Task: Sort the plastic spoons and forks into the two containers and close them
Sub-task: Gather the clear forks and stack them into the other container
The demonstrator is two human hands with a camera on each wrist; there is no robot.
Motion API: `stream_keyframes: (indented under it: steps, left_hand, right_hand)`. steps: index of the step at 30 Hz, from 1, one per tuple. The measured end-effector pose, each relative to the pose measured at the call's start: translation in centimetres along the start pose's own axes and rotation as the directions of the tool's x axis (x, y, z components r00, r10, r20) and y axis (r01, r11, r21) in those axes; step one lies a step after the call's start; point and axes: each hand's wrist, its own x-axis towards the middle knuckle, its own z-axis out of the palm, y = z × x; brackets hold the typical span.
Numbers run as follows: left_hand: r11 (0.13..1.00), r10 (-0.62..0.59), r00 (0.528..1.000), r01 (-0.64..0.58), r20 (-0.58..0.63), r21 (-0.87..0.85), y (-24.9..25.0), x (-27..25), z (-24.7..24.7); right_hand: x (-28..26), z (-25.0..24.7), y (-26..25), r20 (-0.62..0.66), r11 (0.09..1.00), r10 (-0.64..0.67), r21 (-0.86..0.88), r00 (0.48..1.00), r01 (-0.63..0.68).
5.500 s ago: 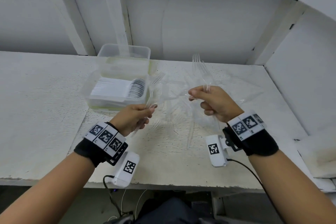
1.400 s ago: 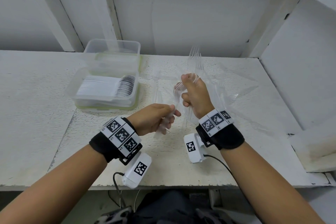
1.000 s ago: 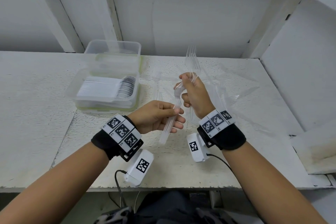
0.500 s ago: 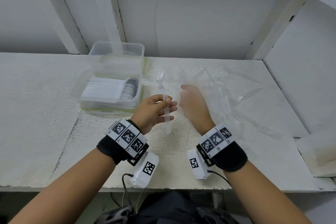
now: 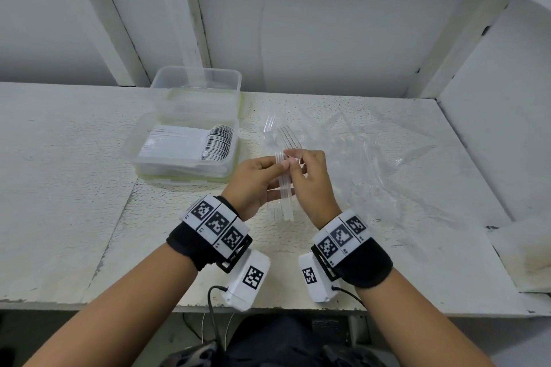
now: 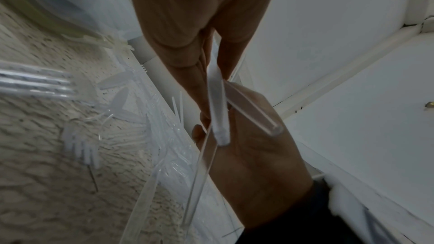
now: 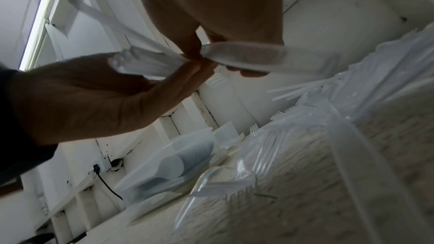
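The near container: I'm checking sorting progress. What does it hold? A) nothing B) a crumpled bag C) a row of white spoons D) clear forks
C: the near container holds a packed row of white spoons, bowls lined up at its right end.

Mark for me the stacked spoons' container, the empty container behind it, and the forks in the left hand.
spoon container (image 5: 140, 159), head view, front-left wall.
empty container (image 5: 195, 74), head view, far rim.
held forks (image 5: 284, 188), head view, handles between the hands.
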Motion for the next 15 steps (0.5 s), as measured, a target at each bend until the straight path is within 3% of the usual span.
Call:
stream_keyframes:
  steps: [15]
  left_hand:
    - [0.996,-0.074,0.997,0.072,0.034,0.051,0.1,0.3,-0.9]
  right_hand:
    - [1.4,-2.1,-0.2,0.118,0.980,0.073,0.174,0.990,-0.093]
